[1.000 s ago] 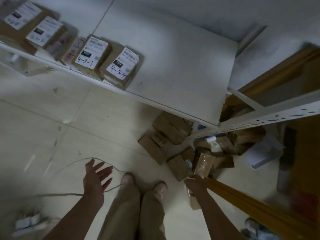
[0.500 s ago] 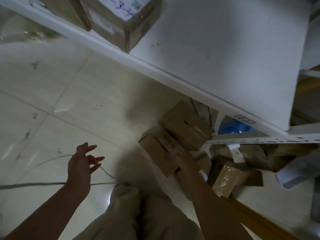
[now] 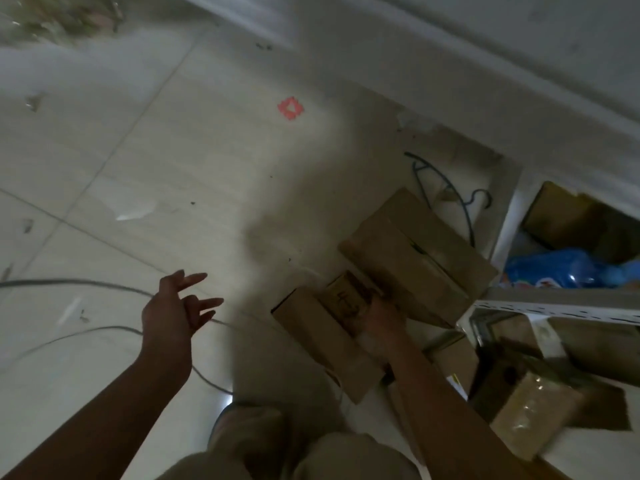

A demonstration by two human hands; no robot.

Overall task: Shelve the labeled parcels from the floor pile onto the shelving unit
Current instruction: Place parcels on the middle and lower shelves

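Your left hand (image 3: 180, 308) hangs in the air with its fingers spread and loosely bent, and it holds nothing. Beneath it and past its wrist, a thin grey cable (image 3: 104, 289) loops across the pale tiled floor (image 3: 166, 161). Well beyond its fingertips, a small red mark (image 3: 291, 108) sits on a tile.

Your right hand (image 3: 381, 322) is down in the pile, on the near end of a small parcel (image 3: 348, 297) with dark handwriting on its top face. The hand is blurred, so you cannot tell whether your fingers wrap round that parcel or only lie on it. The small parcel sits wedged between two bigger ones. A long parcel (image 3: 322, 344) lies flat on the floor just left of your right wrist and forearm. A large carton (image 3: 419, 258) with closed flaps lies just beyond your right fingertips and touches the small parcel. Past the carton, farther from your hand, a dark wire hanger (image 3: 446, 192) lies on the floor.

To the right of your right hand, the shelving unit (image 3: 561, 308) shows a white perforated rail. A blue bag (image 3: 561, 270) lies just beyond the rail. Below the rail, right of your forearm, more cardboard parcels lie heaped in shadow. The nearest is a taped parcel (image 3: 530, 414), shiny with clear tape, well apart from both hands.
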